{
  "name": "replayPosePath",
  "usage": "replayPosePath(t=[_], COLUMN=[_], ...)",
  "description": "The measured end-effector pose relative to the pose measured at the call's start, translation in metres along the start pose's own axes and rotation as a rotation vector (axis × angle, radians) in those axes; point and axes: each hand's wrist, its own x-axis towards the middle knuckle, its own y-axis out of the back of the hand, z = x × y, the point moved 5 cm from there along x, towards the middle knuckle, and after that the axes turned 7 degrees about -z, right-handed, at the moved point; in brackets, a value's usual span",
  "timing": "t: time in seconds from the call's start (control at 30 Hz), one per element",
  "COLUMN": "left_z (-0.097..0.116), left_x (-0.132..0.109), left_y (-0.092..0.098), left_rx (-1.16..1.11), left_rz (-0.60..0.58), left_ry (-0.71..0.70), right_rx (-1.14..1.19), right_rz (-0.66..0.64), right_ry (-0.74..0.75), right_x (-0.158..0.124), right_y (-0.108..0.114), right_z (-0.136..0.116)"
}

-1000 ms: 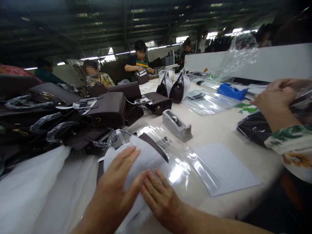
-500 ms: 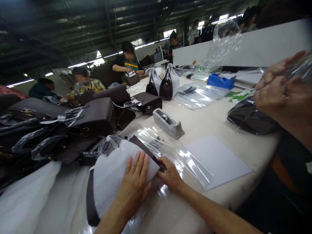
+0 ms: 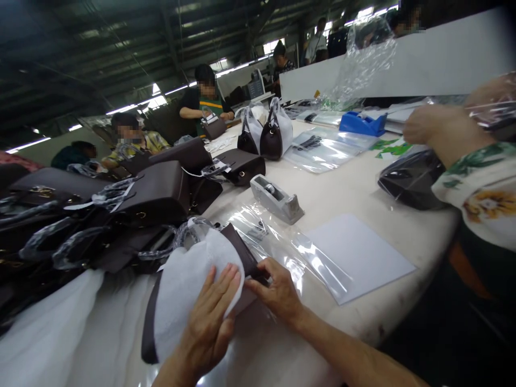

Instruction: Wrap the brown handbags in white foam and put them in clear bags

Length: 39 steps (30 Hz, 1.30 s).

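Observation:
A dark brown handbag lies in front of me, its handles wrapped in clear film. Over its near face is a white foam sheet, with brown showing at both ends. My left hand rests flat on the sheet, fingers stretched out and nothing in its grasp. At the bag's right end, my right hand pinches the brown corner between thumb and fingers. Beneath and beyond the bag, clear plastic bags lie flat on the table.
A grey tape dispenser stands beyond the plastic. White card lies to the right. Several brown handbags are piled at left, above stacked foam sheets. A co-worker's arm reaches in from the right, near a wrapped bag.
The foam sheet's right edge has drawn back and curls leftward, baring more of the bag's brown end. My left hand has slid slightly down-left. The co-worker's hands have moved apart.

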Motion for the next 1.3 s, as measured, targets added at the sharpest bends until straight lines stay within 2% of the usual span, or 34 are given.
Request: replayPosePath(t=[0.17, 0.33, 0.5, 0.57, 0.7, 0.8, 0.87, 0.9, 0.97, 1.03, 1.07, 1.13, 1.23, 1.3], left_z=[0.011, 0.017, 0.010, 0.002, -0.013, -0.019, -0.020, -0.020, -0.021, -0.022, -0.022, -0.023, -0.023, -0.023], left_x=[0.000, -0.004, -0.008, -0.009, -0.012, -0.016, -0.018, -0.019, -0.019, -0.018, -0.017, -0.016, -0.015, -0.015], left_y=[-0.015, -0.028, -0.023, -0.017, -0.013, -0.018, -0.022, -0.024, -0.026, -0.026, -0.025, -0.023, -0.020, -0.020], left_rx=[0.182, 0.335, 0.265, 0.240, 0.297, 0.337, 0.328, 0.316, 0.293, 0.285, 0.286, 0.287, 0.294, 0.309], left_rz=[-0.052, -0.018, -0.039, -0.079, -0.206, -0.177, -0.088, -0.047, 0.006, 0.006, -0.003, -0.013, 0.014, 0.025], left_ry=[-0.074, 0.073, 0.135, 0.098, -0.089, -0.108, -0.067, -0.046, -0.002, 0.040, 0.058, 0.077, 0.062, 0.054], right_rx=[0.081, 0.129, 0.165, 0.179, 0.181, 0.106, -0.040, -0.125, -0.261, -0.323, -0.337, -0.335, -0.298, -0.275], right_rz=[-0.029, -0.100, -0.158, -0.179, -0.208, -0.285, -0.274, -0.217, -0.024, 0.085, 0.087, 0.007, -0.153, -0.221], right_ry=[-0.060, -0.112, -0.150, -0.166, -0.189, -0.165, -0.129, -0.122, -0.154, -0.236, -0.296, -0.446, -0.663, -0.757], right_x=[0.005, 0.013, 0.018, 0.018, 0.017, 0.022, 0.034, 0.044, 0.072, 0.107, 0.125, 0.158, 0.191, 0.202], right_y=[0.000, -0.001, -0.004, -0.006, -0.011, -0.006, 0.012, 0.028, 0.069, 0.107, 0.122, 0.138, 0.139, 0.133], right_z=[0.005, 0.011, 0.014, 0.017, 0.016, 0.003, -0.009, -0.013, -0.016, -0.008, -0.001, 0.019, 0.042, 0.046])
